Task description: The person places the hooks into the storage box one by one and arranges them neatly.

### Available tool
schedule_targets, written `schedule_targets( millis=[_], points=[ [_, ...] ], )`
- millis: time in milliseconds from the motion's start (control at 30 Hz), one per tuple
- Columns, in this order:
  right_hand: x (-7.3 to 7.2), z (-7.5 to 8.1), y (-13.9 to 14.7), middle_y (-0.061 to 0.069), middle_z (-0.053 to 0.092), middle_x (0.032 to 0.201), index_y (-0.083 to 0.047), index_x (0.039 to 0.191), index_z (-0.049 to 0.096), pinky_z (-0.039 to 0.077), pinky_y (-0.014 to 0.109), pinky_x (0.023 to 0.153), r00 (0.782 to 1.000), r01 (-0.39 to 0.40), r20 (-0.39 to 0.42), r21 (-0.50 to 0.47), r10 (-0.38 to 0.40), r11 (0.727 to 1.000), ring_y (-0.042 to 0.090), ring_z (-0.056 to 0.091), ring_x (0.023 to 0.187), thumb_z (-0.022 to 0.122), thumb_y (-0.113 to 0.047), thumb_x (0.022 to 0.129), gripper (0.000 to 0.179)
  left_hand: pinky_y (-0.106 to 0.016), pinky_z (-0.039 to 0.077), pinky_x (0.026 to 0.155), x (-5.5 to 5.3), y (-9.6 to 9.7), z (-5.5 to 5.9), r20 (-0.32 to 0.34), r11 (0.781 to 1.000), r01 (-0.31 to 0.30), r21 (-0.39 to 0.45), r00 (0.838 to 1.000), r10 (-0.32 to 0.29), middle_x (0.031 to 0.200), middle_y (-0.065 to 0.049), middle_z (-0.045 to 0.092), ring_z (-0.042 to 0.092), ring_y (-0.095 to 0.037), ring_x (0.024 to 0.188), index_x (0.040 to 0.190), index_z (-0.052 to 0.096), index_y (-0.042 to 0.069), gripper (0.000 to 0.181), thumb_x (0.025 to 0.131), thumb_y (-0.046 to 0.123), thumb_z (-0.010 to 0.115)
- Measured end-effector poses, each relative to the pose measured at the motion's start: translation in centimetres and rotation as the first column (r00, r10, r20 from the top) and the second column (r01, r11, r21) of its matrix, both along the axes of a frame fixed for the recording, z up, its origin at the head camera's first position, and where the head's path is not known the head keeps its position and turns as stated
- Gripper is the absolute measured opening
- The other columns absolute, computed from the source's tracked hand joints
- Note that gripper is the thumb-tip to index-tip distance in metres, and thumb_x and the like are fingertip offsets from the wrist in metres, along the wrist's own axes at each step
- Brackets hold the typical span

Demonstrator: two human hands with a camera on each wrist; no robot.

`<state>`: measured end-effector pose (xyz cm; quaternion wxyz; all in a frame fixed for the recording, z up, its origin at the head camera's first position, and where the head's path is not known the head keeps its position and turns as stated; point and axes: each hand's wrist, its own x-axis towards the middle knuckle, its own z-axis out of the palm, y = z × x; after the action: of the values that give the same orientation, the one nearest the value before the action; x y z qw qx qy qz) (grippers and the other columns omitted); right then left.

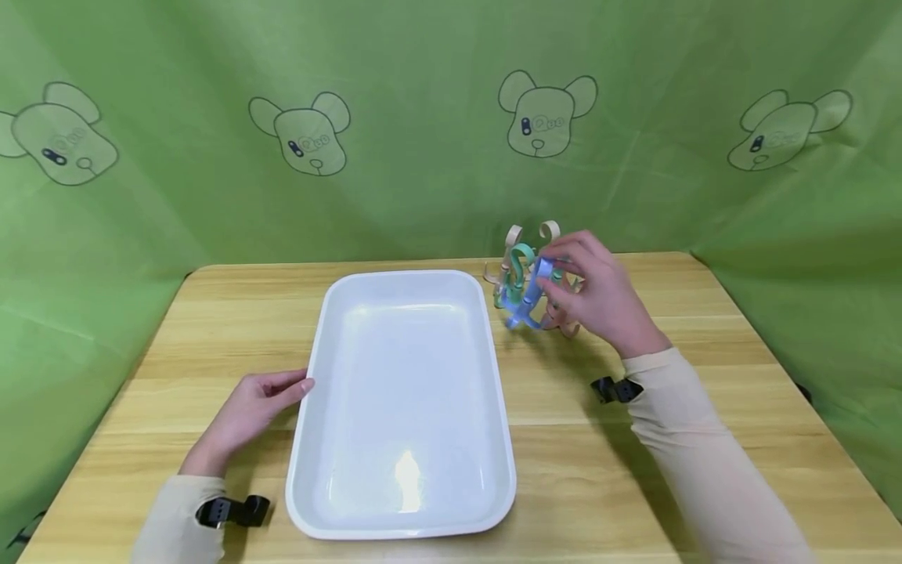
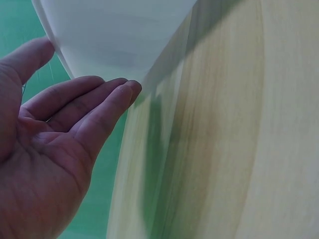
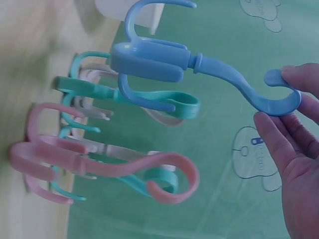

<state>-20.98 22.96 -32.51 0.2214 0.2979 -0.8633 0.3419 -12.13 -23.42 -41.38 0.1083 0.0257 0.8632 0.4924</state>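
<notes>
My right hand pinches the curled end of a blue four-prong hanging hook between thumb and fingers. In the right wrist view the blue hook hangs with its prongs apart from the other hooks. Behind it stand a pink hook, green hooks and pale hooks, prongs down, partly hiding one another. At the left, my other hand touches the outer side of a white rectangular tray. In the left wrist view, its fingers are nearly straight against the tray wall, thumb near the rim.
The tray lies on a wooden table, left of the hooks. A green curtain with printed mouse-like heads hangs close behind the table's back edge and along its sides. A black band with a small device sits on each wrist.
</notes>
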Motion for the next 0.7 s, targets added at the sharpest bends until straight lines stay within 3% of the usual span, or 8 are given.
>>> schedule_targets(
  millis=[400, 700],
  points=[
    [-0.4, 3.0, -1.7, 0.006, 0.055, 0.116, 0.002, 0.112, 0.064, 0.051, 0.019, 0.089, 0.997, -0.074, 0.035, 0.047, 0.073, 0.996, 0.024, 0.064, 0.106, 0.076, 0.003, 0.083, 0.031, -0.045, 0.047, 0.099, 0.2, 0.2, 0.2, -0.023, 1.000, 0.014, 0.011, 1.000, -0.014, 0.128, -0.021, 0.060, 0.056, -0.035, 0.120, 0.129, 0.059, -0.006, 0.056, 0.097, 0.040, 0.062],
    [-0.9, 3.8, -3.9, 0.005, 0.055, 0.116, 0.002, 0.114, 0.063, 0.053, 0.020, 0.085, 0.987, -0.153, 0.052, 0.072, 0.149, 0.986, 0.022, 0.063, 0.106, 0.076, 0.001, 0.084, 0.032, -0.042, 0.049, 0.096, 0.3, 0.4, 0.2, -0.039, 0.999, 0.021, 0.031, 0.999, -0.020, 0.125, -0.022, 0.062, 0.058, -0.035, 0.118, 0.127, 0.060, -0.008, 0.051, 0.099, 0.034, 0.060]
  ],
)
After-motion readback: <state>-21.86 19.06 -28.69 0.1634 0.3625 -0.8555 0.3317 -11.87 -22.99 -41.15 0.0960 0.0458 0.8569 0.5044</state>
